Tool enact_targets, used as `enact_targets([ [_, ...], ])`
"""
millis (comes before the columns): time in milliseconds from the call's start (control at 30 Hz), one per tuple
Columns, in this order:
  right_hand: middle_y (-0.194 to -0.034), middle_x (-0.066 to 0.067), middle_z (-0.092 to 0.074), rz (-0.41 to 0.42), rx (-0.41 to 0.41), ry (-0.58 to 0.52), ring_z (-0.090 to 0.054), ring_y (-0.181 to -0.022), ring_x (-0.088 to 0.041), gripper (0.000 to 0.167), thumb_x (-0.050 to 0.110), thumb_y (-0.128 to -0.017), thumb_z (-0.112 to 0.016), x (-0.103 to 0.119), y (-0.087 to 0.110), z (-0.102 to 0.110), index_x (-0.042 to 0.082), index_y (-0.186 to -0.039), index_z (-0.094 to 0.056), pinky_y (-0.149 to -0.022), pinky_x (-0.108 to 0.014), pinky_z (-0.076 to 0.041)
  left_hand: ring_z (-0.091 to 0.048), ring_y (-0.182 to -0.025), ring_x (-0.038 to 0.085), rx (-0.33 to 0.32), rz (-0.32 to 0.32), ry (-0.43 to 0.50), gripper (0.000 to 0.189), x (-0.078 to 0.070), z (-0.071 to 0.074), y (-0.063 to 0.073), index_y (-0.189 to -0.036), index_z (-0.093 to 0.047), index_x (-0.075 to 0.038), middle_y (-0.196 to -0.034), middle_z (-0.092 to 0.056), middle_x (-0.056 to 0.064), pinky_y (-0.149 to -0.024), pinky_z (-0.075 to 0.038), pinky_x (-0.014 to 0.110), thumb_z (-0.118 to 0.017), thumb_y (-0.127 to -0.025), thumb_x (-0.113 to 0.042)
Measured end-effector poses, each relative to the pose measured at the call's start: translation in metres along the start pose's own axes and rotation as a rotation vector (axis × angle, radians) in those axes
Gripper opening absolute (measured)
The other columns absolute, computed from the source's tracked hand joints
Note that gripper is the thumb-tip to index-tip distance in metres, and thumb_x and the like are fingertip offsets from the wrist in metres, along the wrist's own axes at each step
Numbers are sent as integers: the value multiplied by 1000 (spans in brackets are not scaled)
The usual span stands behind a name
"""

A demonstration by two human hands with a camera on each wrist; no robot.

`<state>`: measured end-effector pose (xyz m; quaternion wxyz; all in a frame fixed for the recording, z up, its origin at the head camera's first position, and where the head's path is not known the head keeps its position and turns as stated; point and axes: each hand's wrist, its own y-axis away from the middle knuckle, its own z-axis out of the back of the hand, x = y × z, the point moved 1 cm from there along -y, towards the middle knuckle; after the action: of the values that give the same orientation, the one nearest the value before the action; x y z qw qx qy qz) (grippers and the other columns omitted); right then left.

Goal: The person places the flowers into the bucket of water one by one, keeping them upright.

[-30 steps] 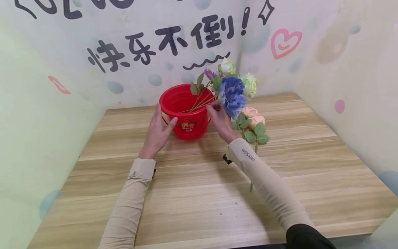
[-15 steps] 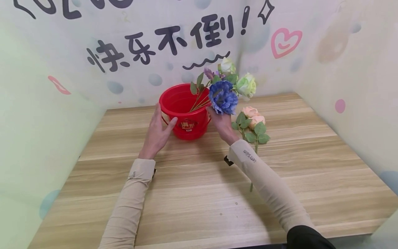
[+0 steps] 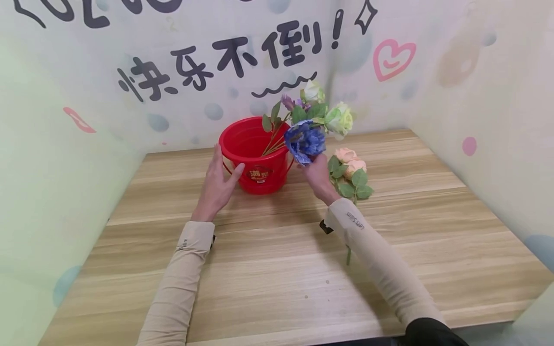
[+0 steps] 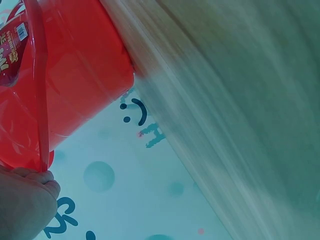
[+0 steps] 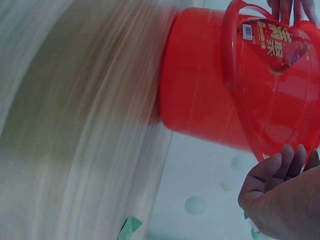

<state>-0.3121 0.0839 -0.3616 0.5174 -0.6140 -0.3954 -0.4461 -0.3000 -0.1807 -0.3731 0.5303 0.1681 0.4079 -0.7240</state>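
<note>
Red bucket (image 3: 261, 162) touched by straight-fingered left hand (image 3: 219, 185) | blue flower (image 3: 305, 140) over half-curled right hand (image 3: 319, 177), hold unclear | gentle bracing advised

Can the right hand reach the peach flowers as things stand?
Probably yes: the peach flowers lie close beside the right hand, nothing visibly between, though the right sleeve crosses above their stem.

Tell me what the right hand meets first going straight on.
Probably the bucket, ahead of the right hand, though the blue flower overlaps that line in the head view and its depth is unclear.
</note>
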Motion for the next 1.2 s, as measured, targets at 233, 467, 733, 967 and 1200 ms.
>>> enact_targets([
  [233, -87, -4, -61, -33, -7, 82, -59, -77, -22, 25, 1, -97, -54, -6, 0, 20, -10, -117, -63, -63, -24, -49, -11, -157, 24, 8, 13, 1, 98, -2, -1, 0, -168, -1, -22, -173, -7, 0, -117, -34, 56, -57, -98, -63],
  [467, -87, -3, -64, -31, 4, 129, -62, -82, -26, 11, 5, -95, -55, -12, 2, 41, -1, -98, -63, -70, -30, -52, -12, -157, 24, 12, 14, -1, 98, -1, -1, 0, -168, 0, -22, -173, -7, -1, -117, -35, 56, -56, -99, -63],
  [733, -87, 1, -63, -49, -17, 137, -60, -77, -13, 14, 7, -99, -57, -12, 7, 60, -4, -104, -64, -74, -32, -53, -11, -157, 25, 13, 14, 4, 98, 1, -1, 0, -168, 1, -23, -173, -7, -1, -117, -33, 56, -56, -99, -63],
  [967, -82, 7, -63, -86, -48, 94, -61, -74, -13, 9, 5, -99, -56, -17, 8, 82, -1, -99, -64, -64, -22, -50, -11, -157, 26, 21, 22, -7, 98, 0, 0, 0, -168, 1, -21, -173, -6, -1, -118, -32, 57, -54, -99, -64],
  [1200, -86, 3, -60, -151, -45, 64, -56, -73, -9, 10, 4, -100, -52, -13, 10, 103, -1, -102, -61, -62, -16, -49, -11, -157, 24, 20, 8, 13, 97, -1, 0, 0, -168, 1, -21, -173, -7, -1, -118, -32, 56, -56, -100, -62],
])
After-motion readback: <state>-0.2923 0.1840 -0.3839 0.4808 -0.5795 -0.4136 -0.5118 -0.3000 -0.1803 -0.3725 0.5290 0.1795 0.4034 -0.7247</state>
